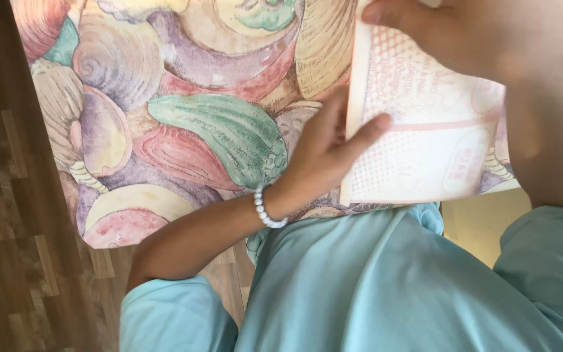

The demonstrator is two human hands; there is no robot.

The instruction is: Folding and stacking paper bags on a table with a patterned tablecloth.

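Observation:
A thin pink-and-white printed paper sheet [425,140] lies over the right part of a table covered by a cloth with a seashell pattern [184,124]. My left hand [327,153], with a white bead bracelet on the wrist, pinches the sheet's left edge between thumb and fingers. My right hand [451,32] comes in from the upper right and grips the sheet's top edge. Most of my right forearm covers the sheet's right side.
A brown wooden plank floor [8,261] runs along the left and below the table edge. My light blue garment [386,287] fills the lower frame. A pale wooden surface [480,225] shows between my knees at the lower right.

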